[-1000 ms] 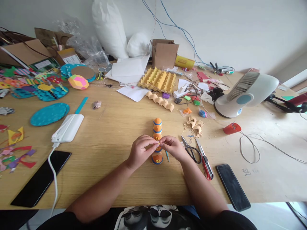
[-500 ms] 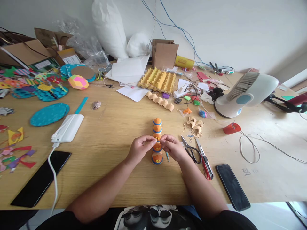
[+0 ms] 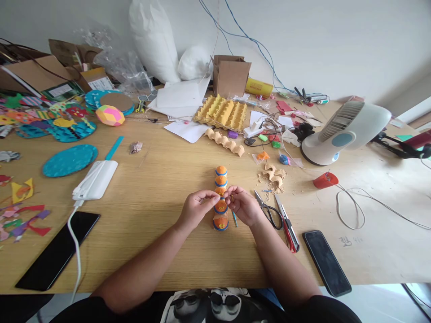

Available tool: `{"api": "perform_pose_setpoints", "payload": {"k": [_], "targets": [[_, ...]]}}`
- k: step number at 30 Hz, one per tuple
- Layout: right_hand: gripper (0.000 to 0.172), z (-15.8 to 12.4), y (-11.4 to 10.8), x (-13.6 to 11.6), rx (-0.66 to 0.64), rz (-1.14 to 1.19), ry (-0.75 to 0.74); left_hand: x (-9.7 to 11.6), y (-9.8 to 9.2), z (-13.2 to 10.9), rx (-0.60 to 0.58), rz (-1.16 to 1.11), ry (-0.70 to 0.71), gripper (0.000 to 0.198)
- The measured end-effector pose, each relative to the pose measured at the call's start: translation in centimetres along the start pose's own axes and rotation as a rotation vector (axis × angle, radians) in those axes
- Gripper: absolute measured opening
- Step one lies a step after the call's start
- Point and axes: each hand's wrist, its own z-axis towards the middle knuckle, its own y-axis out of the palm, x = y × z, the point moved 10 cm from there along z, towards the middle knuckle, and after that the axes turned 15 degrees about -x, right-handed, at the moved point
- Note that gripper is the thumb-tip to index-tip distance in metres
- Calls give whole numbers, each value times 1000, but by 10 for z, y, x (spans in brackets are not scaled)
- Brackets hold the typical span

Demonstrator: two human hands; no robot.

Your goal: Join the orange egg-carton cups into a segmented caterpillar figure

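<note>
Person seated at a long wooden surface [image 3: 161, 179], both forearms reaching in from the near edge.

- Left hand [image 3: 196, 209]: thumb and forefinger pinched together, tips right over the middle of the cup caterpillar [image 3: 221, 181].
- Right hand [image 3: 244, 207]: same pinch, tips meeting the left hand's from the other side. Something tiny may sit between the fingers; too small to tell.
- Cup caterpillar: a row of orange cups with blue bands, lying on the surface in a straight line running away from the person. The face end is nearest them, and the far two cups are clear of the hands.
- A thin blue stick [image 3: 235, 219] lies just beside the right hand.
- Scissors [image 3: 269, 211] and a red-handled knife [image 3: 288, 226] lie to the right, with a dark phone [image 3: 326, 263] beyond them near the edge.
- A white fan [image 3: 346, 132] stands further right and back.
- A yellow egg tray [image 3: 222, 112] sits behind, well apart.
- A white power bank [image 3: 96, 179] lies to the left.
</note>
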Motion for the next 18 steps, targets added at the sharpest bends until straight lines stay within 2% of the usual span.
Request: {"api": "perform_pose_setpoints", "payload": {"k": [9,18], "targets": [[17,-1,-4,-7,18,-1,-76,5,0,-1,10,8,-16,25],[10,-2,-9,-13,53,-21,-124,2,-2,-1,21,-5,-18,26]]}}
